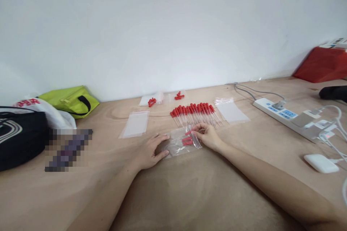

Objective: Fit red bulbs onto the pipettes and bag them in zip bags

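Observation:
A clear zip bag point(176, 146) lies flat on the wooden table between my hands, with a few red-capped clear sticks in it. My left hand point(153, 151) rests at the bag's left end, fingers apart, fingertips touching its edge. At the bag's mouth on the right, my right hand point(205, 135) pinches the red end of a stick. Just beyond, a row of many red-capped sticks point(192, 112) is spread side by side. Stacks of unfilled bags lie to the left point(136, 122) and right point(231, 111) of the row.
Filled bags point(151, 101) with red caps lie near the wall. A white power strip point(284, 115) with chargers and cables and a white case point(321, 163) are at right. A green bag point(70, 101), a black bag point(23, 137) and a blurred-out object point(69, 150) are at left.

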`<state>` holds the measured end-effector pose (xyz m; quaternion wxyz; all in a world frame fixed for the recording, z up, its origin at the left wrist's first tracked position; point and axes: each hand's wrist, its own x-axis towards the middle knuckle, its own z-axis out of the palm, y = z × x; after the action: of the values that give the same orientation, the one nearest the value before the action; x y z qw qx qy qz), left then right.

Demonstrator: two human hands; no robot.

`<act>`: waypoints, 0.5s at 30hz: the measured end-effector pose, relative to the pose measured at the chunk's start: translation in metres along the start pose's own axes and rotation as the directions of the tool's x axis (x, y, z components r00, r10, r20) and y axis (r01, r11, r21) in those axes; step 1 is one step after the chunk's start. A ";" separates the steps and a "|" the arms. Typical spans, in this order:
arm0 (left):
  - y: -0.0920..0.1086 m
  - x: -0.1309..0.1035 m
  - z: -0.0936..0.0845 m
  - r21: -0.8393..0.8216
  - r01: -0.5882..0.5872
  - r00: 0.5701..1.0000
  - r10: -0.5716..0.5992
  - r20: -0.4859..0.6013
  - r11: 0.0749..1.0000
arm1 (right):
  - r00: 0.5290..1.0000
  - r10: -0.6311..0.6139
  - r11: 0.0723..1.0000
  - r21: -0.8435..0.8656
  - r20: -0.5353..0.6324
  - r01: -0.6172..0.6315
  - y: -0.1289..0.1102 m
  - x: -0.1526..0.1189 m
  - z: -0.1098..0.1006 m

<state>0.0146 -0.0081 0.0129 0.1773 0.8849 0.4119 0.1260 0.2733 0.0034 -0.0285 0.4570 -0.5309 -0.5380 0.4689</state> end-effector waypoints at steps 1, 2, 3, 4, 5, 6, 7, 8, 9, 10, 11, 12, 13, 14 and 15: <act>0.000 0.000 0.000 0.001 0.002 1.000 -0.002 0.000 1.000 | 0.999 -0.034 0.999 -0.040 -0.013 0.034 0.001 0.000 0.000; 0.000 0.000 0.000 0.003 0.003 1.000 -0.003 0.001 1.000 | 0.997 -0.071 0.994 -0.081 -0.024 0.068 0.002 0.001 0.001; -0.001 0.000 0.000 0.007 0.003 1.000 -0.003 0.002 1.000 | 0.994 -0.105 0.988 -0.121 -0.031 0.100 0.002 0.001 0.001; -0.001 0.000 0.000 0.011 -0.001 1.000 0.000 0.001 1.000 | 0.990 -0.137 0.978 -0.162 -0.032 0.130 0.002 0.000 0.000; -0.002 0.000 0.001 0.013 -0.010 1.000 0.010 -0.001 1.000 | 0.985 -0.170 0.965 -0.207 -0.023 0.161 0.001 0.000 0.000; -0.002 0.001 0.001 0.012 -0.024 1.000 0.024 -0.003 1.000 | 0.979 -0.203 0.948 -0.250 -0.004 0.195 0.000 0.000 -0.001; -0.003 0.001 0.001 0.008 -0.042 0.999 0.042 -0.005 0.999 | 0.973 -0.230 0.931 -0.283 0.031 0.229 -0.001 0.001 -0.002; -0.003 0.002 0.001 0.004 -0.061 0.998 0.061 -0.005 0.998 | 0.966 -0.244 0.918 -0.301 0.081 0.257 -0.002 0.002 -0.004; -0.003 0.002 0.002 -0.001 -0.078 0.997 0.078 -0.005 0.997 | 0.961 -0.243 0.914 -0.302 0.132 0.272 -0.003 0.003 -0.005; -0.004 0.003 0.002 -0.004 -0.092 0.996 0.092 -0.005 0.996 | 0.958 -0.227 0.919 -0.288 0.174 0.270 -0.004 0.004 -0.006; -0.004 0.003 0.002 -0.006 -0.102 0.995 0.102 -0.005 0.995 | 0.958 -0.198 0.931 -0.268 0.205 0.250 -0.005 0.006 -0.007; -0.004 0.004 0.002 -0.008 -0.107 0.994 0.107 -0.004 0.994 | 0.961 -0.164 0.943 -0.250 0.223 0.219 -0.005 0.007 -0.008; -0.003 0.004 0.002 -0.010 -0.108 0.994 0.108 -0.004 0.994 | 0.965 -0.134 0.951 -0.244 0.226 0.189 -0.005 0.008 -0.008; -0.003 0.004 0.001 -0.015 -0.105 0.994 0.105 -0.006 0.994 | 0.970 -0.116 0.953 -0.251 0.215 0.169 -0.005 0.008 -0.007; -0.003 0.004 0.001 -0.021 -0.100 0.995 0.099 -0.008 0.995 | 0.974 -0.112 0.949 -0.268 0.199 0.164 -0.005 0.008 -0.006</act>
<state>0.0152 -0.0039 0.0108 0.1788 0.9019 0.3666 0.1422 0.2787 0.0111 -0.0224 0.3575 -0.5066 -0.6747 0.4004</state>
